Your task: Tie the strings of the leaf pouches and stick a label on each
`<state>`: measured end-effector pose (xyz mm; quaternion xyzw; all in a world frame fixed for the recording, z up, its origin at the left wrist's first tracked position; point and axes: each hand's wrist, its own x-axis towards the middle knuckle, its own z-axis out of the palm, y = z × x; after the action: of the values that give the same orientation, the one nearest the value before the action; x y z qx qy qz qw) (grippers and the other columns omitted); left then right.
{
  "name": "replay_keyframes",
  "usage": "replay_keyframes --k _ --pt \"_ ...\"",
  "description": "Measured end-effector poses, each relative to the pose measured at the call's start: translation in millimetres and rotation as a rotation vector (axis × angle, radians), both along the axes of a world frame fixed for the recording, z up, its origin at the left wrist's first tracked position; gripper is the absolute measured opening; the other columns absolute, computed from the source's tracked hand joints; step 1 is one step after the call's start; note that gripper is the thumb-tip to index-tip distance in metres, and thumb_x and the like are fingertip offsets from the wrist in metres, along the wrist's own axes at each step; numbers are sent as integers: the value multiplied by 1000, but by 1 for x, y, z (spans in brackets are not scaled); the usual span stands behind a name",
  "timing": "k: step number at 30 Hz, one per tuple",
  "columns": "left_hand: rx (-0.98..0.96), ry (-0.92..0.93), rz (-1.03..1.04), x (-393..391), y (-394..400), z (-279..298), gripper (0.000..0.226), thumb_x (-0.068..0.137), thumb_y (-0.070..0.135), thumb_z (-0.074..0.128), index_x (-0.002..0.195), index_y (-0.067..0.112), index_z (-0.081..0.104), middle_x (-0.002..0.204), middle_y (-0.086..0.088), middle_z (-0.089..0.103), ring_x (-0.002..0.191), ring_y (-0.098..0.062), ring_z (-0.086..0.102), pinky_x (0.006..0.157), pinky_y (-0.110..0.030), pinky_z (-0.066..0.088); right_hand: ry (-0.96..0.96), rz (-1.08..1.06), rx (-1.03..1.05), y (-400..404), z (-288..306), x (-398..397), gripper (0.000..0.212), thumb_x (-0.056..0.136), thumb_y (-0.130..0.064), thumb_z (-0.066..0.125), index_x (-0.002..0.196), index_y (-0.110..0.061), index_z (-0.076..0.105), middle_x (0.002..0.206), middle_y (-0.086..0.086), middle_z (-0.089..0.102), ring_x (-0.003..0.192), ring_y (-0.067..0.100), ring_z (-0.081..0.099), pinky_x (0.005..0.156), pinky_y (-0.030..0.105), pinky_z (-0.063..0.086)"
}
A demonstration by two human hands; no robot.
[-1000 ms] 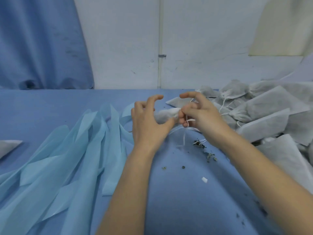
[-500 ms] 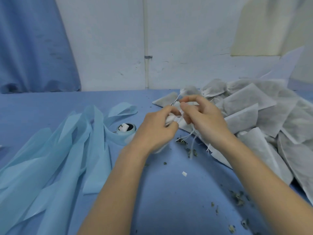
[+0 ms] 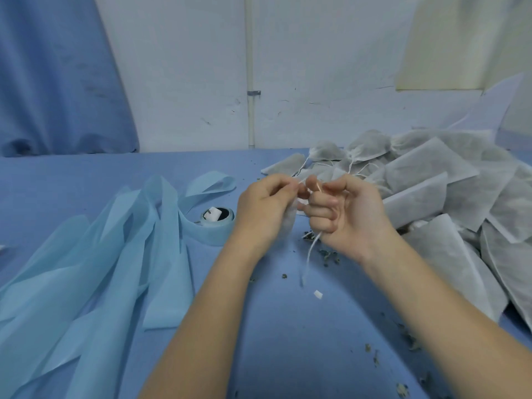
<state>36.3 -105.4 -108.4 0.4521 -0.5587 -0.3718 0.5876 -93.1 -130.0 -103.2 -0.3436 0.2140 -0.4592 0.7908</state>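
Two hands meet above the worktop centre. Left hand grip: fingers curled round a pouch, thumb and forefinger pinching its string at the top. Right hand grip: fingers curled round the string, whose free end hangs from the fist toward the near side. Both hands are close together, fingertips almost touching. Leaf crumbs lie on the worktop just below the right hand. Right of the hands, a pile of pouches extends to the far right. Left of the hands sits a tape roll, with pale blue strips spread across the near left.
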Motion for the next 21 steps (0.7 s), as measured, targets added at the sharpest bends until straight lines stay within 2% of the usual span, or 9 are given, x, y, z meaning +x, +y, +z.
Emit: replay_keyframes --k 2,4,7,11,15,18,21 --pt "7 62 59 3 1 0 15 87 7 58 79 18 62 68 3 68 63 -15 60 70 -30 49 -34 -7 -32 1 -3 2 32 69 -11 43 66 -7 75 42 -5 31 46 9 10 35 17 12" --pt "-24 29 136 5 2 1 12 84 8 63 77 18 61 65 5 69 57 -12 58 68 -30 50 -9 -16 -87 0 -5 4 37 69 -10 43 77 -10 79 43 -6 33 44 8 14 38 17 12" --pt "-28 -42 186 3 5 5 14 80 12 67 71 22 63 72 4 70 64 -14 60 76 -36 51 59 -14 -142 -1 -7 6 44 71 -8 41 98 -15 75 45 -4 36 46 10 14 42 18 9" --pt "-42 -177 254 3 5 5 14 80 19 67 69 27 63 73 10 69 75 -12 62 75 -29 48 357 -52 -315 2 -5 8 48 87 -3 32 110 -30 65 51 -5 41 49 10 14 44 19 11" --pt "-30 -179 256 4 4 5 15 82 30 69 68 27 64 69 11 69 78 -9 62 72 -25 45 683 -113 -483 5 0 12 53 88 -3 37 115 -42 60 54 -4 47 46 8 27 44 18 22" --pt "-18 -247 281 4 2 1 12 85 28 66 74 23 68 68 10 69 76 -5 62 67 -18 41 766 -122 -494 7 0 14 55 87 0 40 122 -39 56 51 -4 49 42 6 31 41 15 26" --pt "-1 -315 346 3 0 -2 14 87 27 61 77 21 67 55 16 64 70 5 56 60 -8 36 872 -151 -544 9 1 16 44 86 -1 43 118 -26 59 48 -7 51 41 4 34 43 15 29"
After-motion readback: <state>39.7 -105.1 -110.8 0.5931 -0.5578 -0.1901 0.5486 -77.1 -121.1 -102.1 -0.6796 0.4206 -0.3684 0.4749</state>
